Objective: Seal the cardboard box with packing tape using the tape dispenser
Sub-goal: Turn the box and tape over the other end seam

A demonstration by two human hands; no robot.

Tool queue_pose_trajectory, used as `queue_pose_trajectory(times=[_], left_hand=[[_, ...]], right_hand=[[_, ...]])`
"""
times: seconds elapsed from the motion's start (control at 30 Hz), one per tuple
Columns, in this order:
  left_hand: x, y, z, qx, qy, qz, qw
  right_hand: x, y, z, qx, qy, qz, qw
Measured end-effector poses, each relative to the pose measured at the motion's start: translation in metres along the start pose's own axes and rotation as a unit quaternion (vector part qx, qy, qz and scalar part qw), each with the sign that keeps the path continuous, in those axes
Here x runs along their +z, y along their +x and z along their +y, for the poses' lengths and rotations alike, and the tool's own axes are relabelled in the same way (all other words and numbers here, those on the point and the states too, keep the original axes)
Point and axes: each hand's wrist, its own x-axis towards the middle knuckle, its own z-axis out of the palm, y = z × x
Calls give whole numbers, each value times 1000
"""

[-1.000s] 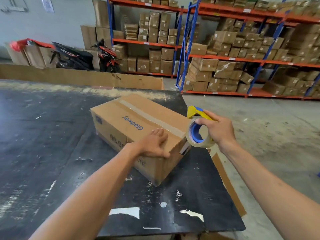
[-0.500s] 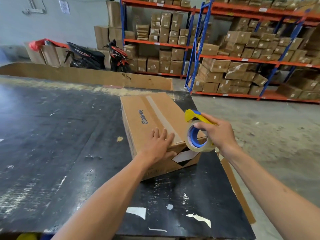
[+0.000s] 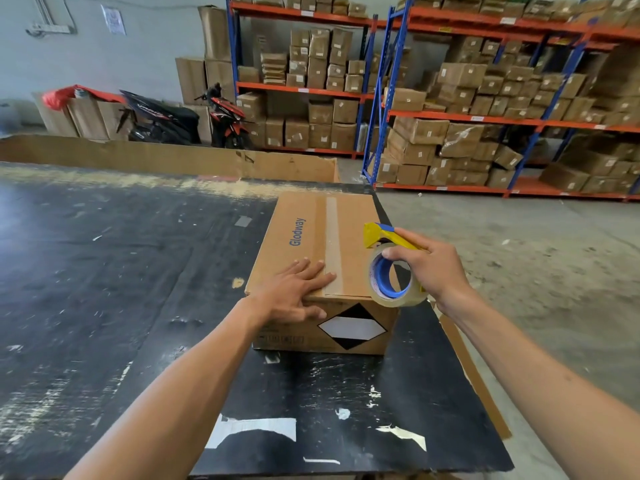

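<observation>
While your left hand [image 3: 294,292] lies flat, fingers straight, on the near end of the cardboard box [image 3: 322,268], the box itself sits on the black table [image 3: 104,271], toward its right edge. One tape strip [image 3: 333,244] already runs along the centre seam of the box top, far edge to near edge. Your right hand [image 3: 433,271] grips the tape dispenser [image 3: 389,268], fingers curled over its yellow handle and the roll, just right of the box's near right corner. Whether the dispenser touches the box cannot be told. No fresh tape is seen drawn from the roll. Judgement: top seam looks sealed; any second strip or side seams remain, and the near end face with the diamond label [image 3: 351,327] shows no tape.
</observation>
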Motion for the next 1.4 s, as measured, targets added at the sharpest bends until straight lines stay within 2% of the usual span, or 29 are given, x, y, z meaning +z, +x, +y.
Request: queue_pose_trajectory(times=[0.33, 0.4, 0.43, 0.47, 0.5, 0.53, 0.57, 0.6, 0.63, 0.67, 0.77, 0.87, 0.9, 1.0, 1.13, 1.3, 1.4], left_hand=[[-2, -4, 7, -14, -4, 19, 1000], [-9, -9, 9, -18, -63, 30, 997], [-15, -14, 12, -33, -151, 46, 987], [-20, -19, 17, -62, -288, 78, 953], [-26, -26, 22, -88, -440, 128, 884], [-30, -32, 26, -101, -580, 188, 786], [-34, -37, 30, -112, -691, 214, 681], [-39, -42, 35, -114, -777, 205, 584], [-43, -47, 39, -117, -831, 174, 515], [-47, -51, 42, -118, -858, 139, 481], [-61, -59, 52, -107, -871, 73, 474], [-76, -64, 59, -83, -878, 67, 467], [-80, -66, 62, -74, -875, 62, 474], [-83, -74, 70, -92, -837, 49, 538], [-78, -83, 71, -131, -818, 96, 551], [-81, -84, 72, -173, -818, 128, 533], [-77, -87, 68, -196, -796, 149, 553]], right_hand=[[16, -24, -9, -41, -44, -37, 998], [10, -31, -11, -71, -60, -55, 994], [6, -37, -11, -94, -79, -65, 990], [0, -44, -10, -127, -104, -72, 984], [-7, -51, -8, -176, -133, -70, 973], [-13, -59, -7, -237, -162, -64, 956], [-19, -66, -7, -297, -183, -54, 936], [-23, -71, -8, -340, -191, -43, 920], [-25, -75, -12, -370, -191, -33, 909], [-27, -77, -16, -397, -186, -23, 898], [-27, -80, -31, -463, -162, 22, 871], [-13, -80, -29, -486, -183, 19, 854], [-6, -79, -22, -477, -224, 5, 850], [6, -72, 1, -436, -318, -26, 841], [3, -71, 0, -489, -299, -58, 817], [10, -65, -4, -502, -227, -65, 832], [16, -67, -3, -497, -216, -87, 836]])
